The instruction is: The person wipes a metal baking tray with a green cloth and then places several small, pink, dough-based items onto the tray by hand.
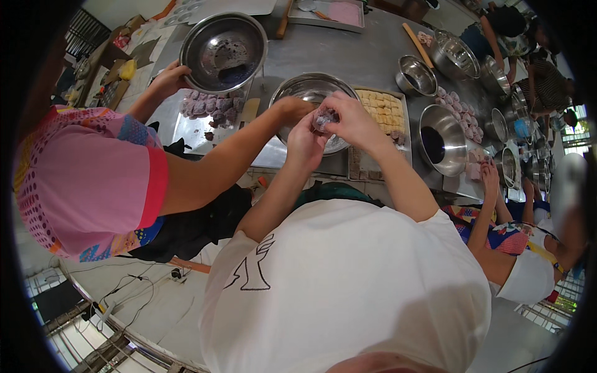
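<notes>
My left hand (pixel 303 144) and my right hand (pixel 352 118) meet over a steel bowl (pixel 297 87) and hold a small purple, clear-wrapped sweet (pixel 324 118) between their fingertips. Just right of the bowl lies a steel tray (pixel 407 127) with rows of pale yellow squares (pixel 380 105) and some darker pieces at its near end. A person in a pink sleeve (pixel 93 180) on my left reaches one hand (pixel 292 107) to the bowl's near left rim.
That person's other hand (pixel 166 79) grips a big tilted steel bowl (pixel 224 50) above a tray of purple pieces (pixel 210 107). More steel bowls (pixel 441 138) and pink sweets (pixel 461 112) stand right. Another person's arm (pixel 488 205) reaches in at right.
</notes>
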### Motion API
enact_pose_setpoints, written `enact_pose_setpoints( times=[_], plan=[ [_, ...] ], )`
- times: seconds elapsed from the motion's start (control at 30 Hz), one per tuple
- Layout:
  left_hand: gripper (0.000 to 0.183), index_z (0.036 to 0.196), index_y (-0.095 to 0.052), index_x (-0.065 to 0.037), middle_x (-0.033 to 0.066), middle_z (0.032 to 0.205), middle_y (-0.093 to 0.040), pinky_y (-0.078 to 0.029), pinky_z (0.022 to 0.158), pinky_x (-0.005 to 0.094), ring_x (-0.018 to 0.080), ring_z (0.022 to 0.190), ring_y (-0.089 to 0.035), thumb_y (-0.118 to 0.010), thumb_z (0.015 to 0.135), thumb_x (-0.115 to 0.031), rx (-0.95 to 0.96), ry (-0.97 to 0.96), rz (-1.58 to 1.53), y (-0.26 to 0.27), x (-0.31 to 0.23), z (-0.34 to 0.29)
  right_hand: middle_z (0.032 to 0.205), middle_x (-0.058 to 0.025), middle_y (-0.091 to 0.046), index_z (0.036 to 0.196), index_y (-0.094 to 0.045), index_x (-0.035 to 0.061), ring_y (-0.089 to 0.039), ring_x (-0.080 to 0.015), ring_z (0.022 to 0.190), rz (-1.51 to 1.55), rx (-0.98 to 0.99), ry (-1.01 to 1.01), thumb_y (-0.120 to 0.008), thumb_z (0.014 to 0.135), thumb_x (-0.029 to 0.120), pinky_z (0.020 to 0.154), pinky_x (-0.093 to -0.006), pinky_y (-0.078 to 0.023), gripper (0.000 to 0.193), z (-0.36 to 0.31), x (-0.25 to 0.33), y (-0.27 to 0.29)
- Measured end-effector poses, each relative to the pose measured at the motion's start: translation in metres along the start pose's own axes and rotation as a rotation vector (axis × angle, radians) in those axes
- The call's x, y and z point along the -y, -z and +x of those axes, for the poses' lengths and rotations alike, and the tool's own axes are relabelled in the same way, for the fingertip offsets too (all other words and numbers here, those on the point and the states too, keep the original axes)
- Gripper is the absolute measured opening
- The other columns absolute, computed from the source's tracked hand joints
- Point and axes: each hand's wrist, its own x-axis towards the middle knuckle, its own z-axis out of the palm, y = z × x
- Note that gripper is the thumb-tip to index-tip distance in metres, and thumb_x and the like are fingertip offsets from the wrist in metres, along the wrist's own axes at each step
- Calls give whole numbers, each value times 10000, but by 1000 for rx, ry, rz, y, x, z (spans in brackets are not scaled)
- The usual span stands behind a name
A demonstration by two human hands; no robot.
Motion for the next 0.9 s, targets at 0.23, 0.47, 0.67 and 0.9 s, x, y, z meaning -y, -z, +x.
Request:
enact_pose_setpoints(
  times=[0.23, 0.47, 0.67, 0.9],
  plan=[
    [325, 1207, -507, 35, 112, 1163, -554, -454, 906, 349, 193, 1063, -544, -360, 987, -154, -27, 73, -31, -3, 24, 12, 928, -145, -544, 968, -596, 40, -564, -354, 931, -124, -13, -37, -695, 656, 68, 798, -429, -466, 328, -18, -17, 8],
    [331, 1218, -474, -9, 108, 1129, -559, -480, 842, 364, 212, 1012, -560, -294, 1014, -196, 11, 122, 35, -20, 38, 17, 949, -123, -535, 999, -611, 63, -561, -311, 940, -62, -50, -120, -668, 699, 88, 791, -398, -466, 306, -37, -17, 33],
    [353, 1222, -455, 42, 142, 1187, -534, -457, 947, 403, 236, 1102, -539, -287, 1012, -186, 43, 168, 60, -28, 50, 26, 997, -107, -518, 1088, -618, 84, -563, -273, 949, 61, -139, -128, -610, 752, 90, 803, -362, -466, 336, -58, -38, 57],
    [291, 1159, -519, 17, 107, 1127, -564, -439, 928, 367, 197, 1036, -546, -363, 994, -165, 97, 177, 65, -50, 70, 39, 1096, -122, -529, 1153, -572, 68, -539, -286, 1033, 27, -192, -127, -639, 732, 113, 888, -368, -451, 429, -75, -50, 70]
  ],
)
